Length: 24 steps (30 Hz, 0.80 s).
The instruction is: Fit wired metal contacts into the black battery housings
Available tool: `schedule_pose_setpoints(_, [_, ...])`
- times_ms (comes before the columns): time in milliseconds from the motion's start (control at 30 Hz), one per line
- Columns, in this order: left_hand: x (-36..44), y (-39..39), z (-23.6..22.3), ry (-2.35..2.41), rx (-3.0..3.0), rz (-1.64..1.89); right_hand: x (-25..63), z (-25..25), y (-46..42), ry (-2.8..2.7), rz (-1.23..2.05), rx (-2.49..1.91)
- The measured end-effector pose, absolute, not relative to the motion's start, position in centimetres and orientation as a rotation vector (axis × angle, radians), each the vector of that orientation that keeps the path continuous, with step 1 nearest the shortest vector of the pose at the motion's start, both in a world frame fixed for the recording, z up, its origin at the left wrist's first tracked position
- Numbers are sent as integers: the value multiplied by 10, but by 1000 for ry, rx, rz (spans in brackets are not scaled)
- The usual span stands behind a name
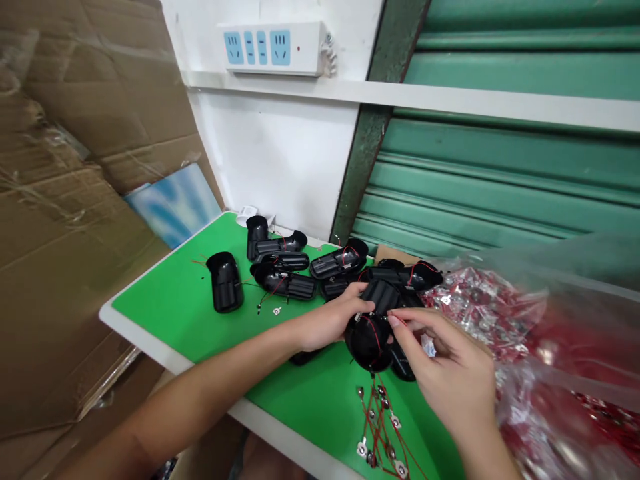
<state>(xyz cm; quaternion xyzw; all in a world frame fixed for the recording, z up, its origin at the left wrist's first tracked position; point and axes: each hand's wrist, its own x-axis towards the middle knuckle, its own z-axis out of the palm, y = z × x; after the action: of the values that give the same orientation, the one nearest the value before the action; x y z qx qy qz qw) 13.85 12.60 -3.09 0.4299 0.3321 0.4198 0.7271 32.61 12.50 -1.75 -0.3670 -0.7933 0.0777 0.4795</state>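
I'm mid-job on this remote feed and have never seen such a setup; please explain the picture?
No machine here: a person's two bare hands, seen from a camera worn on the head. The left hand holds a black ribbed plastic casing; the right hand is close beside it, seemingly pinching a thin red wire. On the green, pale-edged table lie similar black casings and a tangle of red wires with silver metal tabs. At right, clear plastic bagging holds red and silver parts.
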Motion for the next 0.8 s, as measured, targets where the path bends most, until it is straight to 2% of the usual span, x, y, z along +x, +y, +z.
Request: schedule_pose_setpoints(800, [137,123,-25,725,914,922,319,-23,123,-1868,68,-912])
